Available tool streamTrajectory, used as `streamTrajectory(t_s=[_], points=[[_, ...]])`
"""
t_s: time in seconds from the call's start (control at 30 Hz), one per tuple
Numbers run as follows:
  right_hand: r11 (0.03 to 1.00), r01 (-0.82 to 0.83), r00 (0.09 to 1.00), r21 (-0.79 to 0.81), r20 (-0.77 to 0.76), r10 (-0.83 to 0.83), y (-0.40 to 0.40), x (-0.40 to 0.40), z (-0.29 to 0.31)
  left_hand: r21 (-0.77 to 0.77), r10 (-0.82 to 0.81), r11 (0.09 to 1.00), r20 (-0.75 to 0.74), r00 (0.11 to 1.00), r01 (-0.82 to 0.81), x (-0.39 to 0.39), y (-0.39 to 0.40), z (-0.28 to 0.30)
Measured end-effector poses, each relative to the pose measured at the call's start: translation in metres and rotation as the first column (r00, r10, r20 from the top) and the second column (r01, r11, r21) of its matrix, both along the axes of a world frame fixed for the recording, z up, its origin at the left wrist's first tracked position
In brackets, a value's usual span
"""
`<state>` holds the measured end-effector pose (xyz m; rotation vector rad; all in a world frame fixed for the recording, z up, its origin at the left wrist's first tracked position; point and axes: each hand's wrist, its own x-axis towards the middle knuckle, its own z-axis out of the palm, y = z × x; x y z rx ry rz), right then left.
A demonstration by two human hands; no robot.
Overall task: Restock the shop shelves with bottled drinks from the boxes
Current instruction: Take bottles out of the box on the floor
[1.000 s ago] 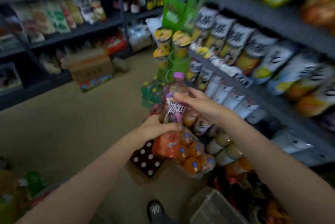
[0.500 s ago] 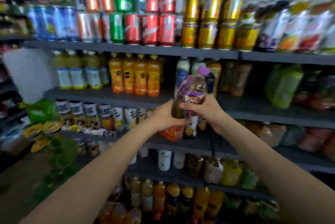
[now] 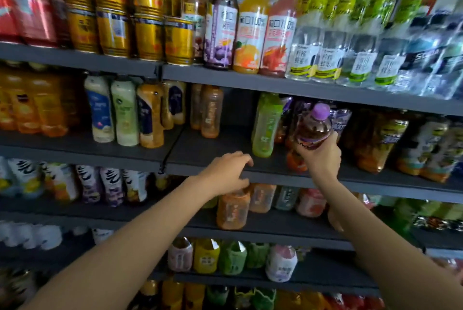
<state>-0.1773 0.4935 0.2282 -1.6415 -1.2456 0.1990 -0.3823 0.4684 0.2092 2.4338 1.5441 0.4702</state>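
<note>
My right hand (image 3: 322,159) grips a brown drink bottle with a purple cap and purple label (image 3: 313,130). It holds the bottle tilted at the front of the middle shelf (image 3: 213,159), just right of a green bottle (image 3: 265,129) and in front of similar purple-labelled bottles (image 3: 340,121). My left hand (image 3: 225,171) is at that shelf's front edge, fingers curled over the top of an orange bottle (image 3: 233,209) that hangs below it in front of the lower shelf. The orange bottle's neck is hidden by the hand.
Gold cans (image 3: 112,16) and tall juice bottles (image 3: 248,24) fill the shelf above, with clear water bottles (image 3: 330,54) to the right. A bare stretch of the middle shelf lies between two amber bottles (image 3: 210,111) and the green bottle. Lower shelves hold several rows of bottles.
I turned from the boxes on the floor to the shelves. Both hands held the bottles together; now they have parted, the right carrying the purple-capped bottle up and right, the left lower with the orange one.
</note>
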Motion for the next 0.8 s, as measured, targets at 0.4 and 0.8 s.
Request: streamTrajectory(t_s=[0.4,0.8], points=[[0.956,-0.082,0.986,-0.280,0.116,0.119,0.096,0.038,-0.012,-0.123,0.141,0.969,-0.443,0.885,-0.216,0.037,0.052,-0.034],[0.989,-0.118,0.978,0.092,0.181,0.100,0.071,-0.016,-0.043,0.032,0.153,0.988,-0.349,0.925,-0.151,0.016,0.038,-0.062]])
